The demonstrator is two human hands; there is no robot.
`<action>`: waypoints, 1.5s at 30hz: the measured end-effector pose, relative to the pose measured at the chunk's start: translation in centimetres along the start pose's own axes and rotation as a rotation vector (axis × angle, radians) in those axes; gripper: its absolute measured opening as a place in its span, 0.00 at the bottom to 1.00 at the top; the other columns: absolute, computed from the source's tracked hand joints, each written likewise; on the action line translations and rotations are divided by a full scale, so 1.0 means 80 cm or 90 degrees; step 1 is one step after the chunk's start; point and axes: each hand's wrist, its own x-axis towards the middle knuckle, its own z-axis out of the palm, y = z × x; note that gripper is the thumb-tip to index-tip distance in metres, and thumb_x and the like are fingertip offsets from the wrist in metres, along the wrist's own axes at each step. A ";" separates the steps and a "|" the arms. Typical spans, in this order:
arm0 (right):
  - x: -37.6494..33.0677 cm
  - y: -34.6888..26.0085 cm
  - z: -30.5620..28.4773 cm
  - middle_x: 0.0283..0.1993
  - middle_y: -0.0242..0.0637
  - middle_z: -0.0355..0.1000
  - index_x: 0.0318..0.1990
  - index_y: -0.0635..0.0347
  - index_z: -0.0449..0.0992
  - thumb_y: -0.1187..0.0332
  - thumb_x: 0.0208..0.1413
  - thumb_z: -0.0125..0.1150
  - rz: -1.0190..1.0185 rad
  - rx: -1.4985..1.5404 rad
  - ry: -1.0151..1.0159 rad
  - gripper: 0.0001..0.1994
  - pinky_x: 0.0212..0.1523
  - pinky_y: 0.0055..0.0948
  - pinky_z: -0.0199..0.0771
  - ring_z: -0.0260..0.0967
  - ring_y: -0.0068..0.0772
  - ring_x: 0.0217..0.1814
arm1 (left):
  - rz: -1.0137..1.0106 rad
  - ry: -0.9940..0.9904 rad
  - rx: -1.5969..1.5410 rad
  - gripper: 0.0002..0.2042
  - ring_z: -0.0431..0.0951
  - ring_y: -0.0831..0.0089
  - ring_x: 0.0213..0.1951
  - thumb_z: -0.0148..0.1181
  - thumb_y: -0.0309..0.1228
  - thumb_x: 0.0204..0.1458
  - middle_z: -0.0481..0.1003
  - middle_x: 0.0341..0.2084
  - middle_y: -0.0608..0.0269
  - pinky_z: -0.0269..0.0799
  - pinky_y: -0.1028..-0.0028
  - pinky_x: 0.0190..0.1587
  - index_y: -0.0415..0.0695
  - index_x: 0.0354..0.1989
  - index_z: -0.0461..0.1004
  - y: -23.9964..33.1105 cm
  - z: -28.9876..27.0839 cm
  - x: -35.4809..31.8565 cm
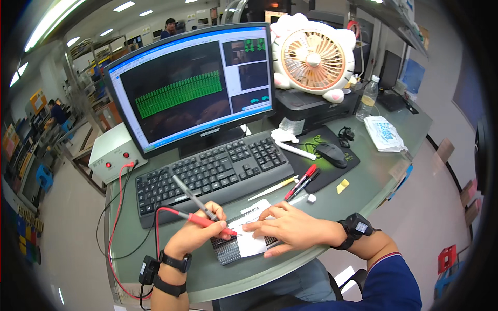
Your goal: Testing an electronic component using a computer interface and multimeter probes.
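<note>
In my left hand [199,233], closed, are a red test probe [205,220] and a slim grey pen-like stick [189,193]. The probe's tip points down at a dark circuit board panel [226,252] with rows of small parts, near the desk's front edge. A white slip of paper [252,247] covers part of the panel. My right hand [293,226] lies over the paper and board with its fingers spread, hiding some of both. From the probe a red lead [157,228] loops left to a white metal box [116,154] with red sockets.
Behind the board stand a black keyboard [215,173] and a monitor [192,88] showing a green layout. Red and black markers [302,182], tweezers [272,188], a mouse [332,154], a fan [314,59], a bottle [367,98] and a wipes pack [385,133] are on the desk.
</note>
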 end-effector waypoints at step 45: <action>-0.003 0.117 -0.033 0.37 0.37 0.71 0.44 0.57 0.66 0.57 0.60 0.57 0.087 1.044 0.263 0.15 0.44 0.29 0.72 0.72 0.29 0.39 | -0.022 0.001 -0.030 0.09 0.76 0.76 0.36 0.56 0.26 0.54 0.66 0.33 0.62 0.81 0.71 0.39 0.39 0.35 0.60 0.005 0.000 0.001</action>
